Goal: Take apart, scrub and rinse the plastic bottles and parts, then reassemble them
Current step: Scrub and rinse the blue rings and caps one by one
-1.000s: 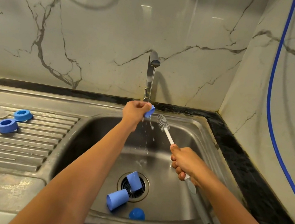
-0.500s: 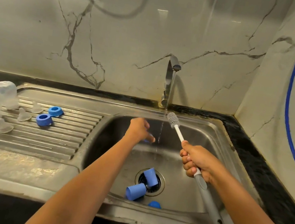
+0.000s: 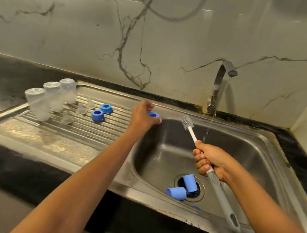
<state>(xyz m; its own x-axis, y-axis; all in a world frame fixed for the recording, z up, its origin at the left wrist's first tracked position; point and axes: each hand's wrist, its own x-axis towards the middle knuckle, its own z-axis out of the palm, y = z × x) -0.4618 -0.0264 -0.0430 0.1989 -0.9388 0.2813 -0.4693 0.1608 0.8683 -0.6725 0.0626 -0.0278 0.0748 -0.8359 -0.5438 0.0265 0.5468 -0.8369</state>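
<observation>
My left hand (image 3: 143, 115) holds a blue screw ring (image 3: 153, 114) at the sink basin's back left rim, beside the drainboard (image 3: 75, 133). My right hand (image 3: 210, 159) grips a grey-and-white bottle brush (image 3: 188, 123) over the basin, bristles up. Three clear bottles (image 3: 49, 96) stand upside down on the drainboard, with clear teats (image 3: 80, 109) and two blue rings (image 3: 101, 112) next to them. Two blue caps (image 3: 183, 186) lie on the drain; a third blue piece (image 3: 196, 207) peeks over the front rim.
The tap (image 3: 221, 81) at the back runs a thin stream into the steel basin (image 3: 165, 151). A black counter (image 3: 304, 163) borders the sink below marble walls. Cables hang on the wall at the top.
My left hand has carried the blue ring from under the tap leftwards to the basin's left rim. The view has swung left, showing the bottles. My right hand keeps the brush.
</observation>
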